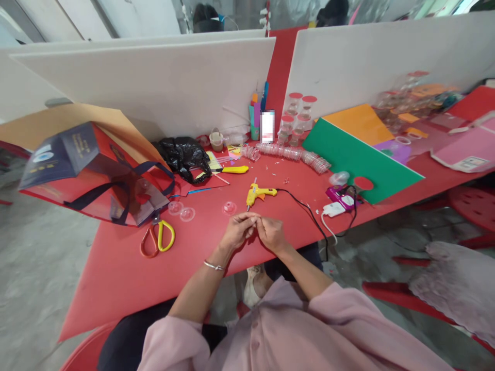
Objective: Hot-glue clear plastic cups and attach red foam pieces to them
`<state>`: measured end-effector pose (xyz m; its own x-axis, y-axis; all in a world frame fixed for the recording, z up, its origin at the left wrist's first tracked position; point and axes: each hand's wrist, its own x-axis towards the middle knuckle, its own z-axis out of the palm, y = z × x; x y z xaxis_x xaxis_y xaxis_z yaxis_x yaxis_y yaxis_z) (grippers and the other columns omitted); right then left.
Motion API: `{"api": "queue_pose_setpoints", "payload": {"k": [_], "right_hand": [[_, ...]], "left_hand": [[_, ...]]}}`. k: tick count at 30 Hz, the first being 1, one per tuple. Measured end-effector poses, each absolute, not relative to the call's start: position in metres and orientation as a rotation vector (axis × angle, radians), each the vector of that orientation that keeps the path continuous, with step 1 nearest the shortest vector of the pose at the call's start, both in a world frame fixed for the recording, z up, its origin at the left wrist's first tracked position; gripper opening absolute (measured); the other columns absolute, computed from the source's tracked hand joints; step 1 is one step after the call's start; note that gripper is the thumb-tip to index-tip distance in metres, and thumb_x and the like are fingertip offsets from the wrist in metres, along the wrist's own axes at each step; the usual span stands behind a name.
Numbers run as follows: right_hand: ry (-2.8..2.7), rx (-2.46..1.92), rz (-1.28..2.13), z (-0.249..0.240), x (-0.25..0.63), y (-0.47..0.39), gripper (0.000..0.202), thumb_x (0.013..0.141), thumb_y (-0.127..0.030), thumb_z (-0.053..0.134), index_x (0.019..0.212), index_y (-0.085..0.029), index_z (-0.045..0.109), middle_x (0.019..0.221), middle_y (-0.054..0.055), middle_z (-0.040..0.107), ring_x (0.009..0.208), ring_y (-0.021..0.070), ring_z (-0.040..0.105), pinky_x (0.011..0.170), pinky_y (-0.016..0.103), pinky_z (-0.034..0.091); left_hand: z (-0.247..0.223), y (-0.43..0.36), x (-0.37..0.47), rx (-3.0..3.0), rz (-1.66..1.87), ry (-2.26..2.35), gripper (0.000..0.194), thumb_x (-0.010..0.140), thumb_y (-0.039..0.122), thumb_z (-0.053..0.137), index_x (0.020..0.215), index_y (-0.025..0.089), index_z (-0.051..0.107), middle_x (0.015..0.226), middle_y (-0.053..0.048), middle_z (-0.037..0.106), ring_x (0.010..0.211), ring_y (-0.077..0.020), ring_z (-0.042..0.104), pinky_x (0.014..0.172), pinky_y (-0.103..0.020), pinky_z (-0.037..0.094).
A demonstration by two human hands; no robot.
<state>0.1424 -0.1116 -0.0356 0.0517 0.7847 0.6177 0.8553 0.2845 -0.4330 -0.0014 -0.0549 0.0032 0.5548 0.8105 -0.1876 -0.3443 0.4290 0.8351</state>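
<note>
My left hand (240, 230) and my right hand (271, 234) meet at the fingertips just above the front of the red table (127, 281). Both are closed in a pinch; whatever lies between the fingers is too small or too hidden to name. Right beyond them lies a yellow hot glue gun (260, 193), its nozzle pointing toward my hands and its black cord trailing right. A clear plastic dome with a reddish middle (229, 207) rests left of the nozzle. Two more clear domes (187, 214) lie farther left, close to scissors (158, 239) with one red and one yellow handle.
A large paper bag (88, 170) and a black plastic bag (183, 154) stand at left. Behind the glue gun are a yellow utility knife (235, 169) and a row of clear cups (290, 153). A green board (359, 157) and a purple power strip (342, 198) are at right.
</note>
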Motion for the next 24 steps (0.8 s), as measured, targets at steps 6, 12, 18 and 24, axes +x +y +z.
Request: {"api": "queue_pose_setpoints", "payload": {"k": [6, 12, 18, 24], "right_hand": [[-1.732, -1.499, -0.127, -0.0378, 0.1431, -0.1115, 0.037, 0.106, -0.029, 0.042, 0.079, -0.018, 0.064, 0.066, 0.007, 0.068, 0.061, 0.0168, 0.061, 0.065, 0.03, 0.042], [-1.733, -1.491, -0.123, -0.0393, 0.1434, -0.1116, 0.034, 0.106, -0.029, 0.044, 0.08, -0.019, 0.064, 0.067, 0.007, 0.068, 0.062, 0.0176, 0.062, 0.065, 0.03, 0.043], [-1.742, -1.509, -0.14, -0.0376, 0.143, -0.1117, 0.039, 0.107, -0.031, 0.041, 0.078, -0.02, 0.064, 0.065, 0.006, 0.067, 0.06, 0.017, 0.06, 0.065, 0.03, 0.043], [-1.745, -1.504, -0.156, -0.0362, 0.1424, -0.1116, 0.037, 0.106, -0.029, 0.042, 0.079, -0.019, 0.064, 0.068, 0.007, 0.069, 0.062, 0.0169, 0.061, 0.065, 0.03, 0.043]], "left_hand": [[0.0047, -0.0554, -0.0021, 0.856, 0.785, 0.622, 0.037, 0.067, 0.037, 0.089, 0.091, 0.011, 0.078, 0.056, 0.001, 0.061, 0.041, -0.0043, 0.044, 0.042, -0.019, 0.026], [0.0019, -0.0552, -0.0028, 0.872, 0.778, 0.627, 0.036, 0.07, 0.038, 0.087, 0.093, 0.012, 0.078, 0.057, 0.001, 0.061, 0.041, -0.0044, 0.044, 0.042, -0.019, 0.027], [0.0024, -0.0548, -0.0032, 0.904, 0.773, 0.647, 0.039, 0.067, 0.039, 0.089, 0.093, 0.012, 0.078, 0.058, 0.001, 0.062, 0.042, -0.0042, 0.044, 0.042, -0.019, 0.026], [0.0023, -0.0553, -0.0026, 0.879, 0.787, 0.611, 0.033, 0.073, 0.038, 0.085, 0.092, 0.012, 0.078, 0.054, 0.002, 0.058, 0.041, -0.0041, 0.042, 0.042, -0.019, 0.024]]}}
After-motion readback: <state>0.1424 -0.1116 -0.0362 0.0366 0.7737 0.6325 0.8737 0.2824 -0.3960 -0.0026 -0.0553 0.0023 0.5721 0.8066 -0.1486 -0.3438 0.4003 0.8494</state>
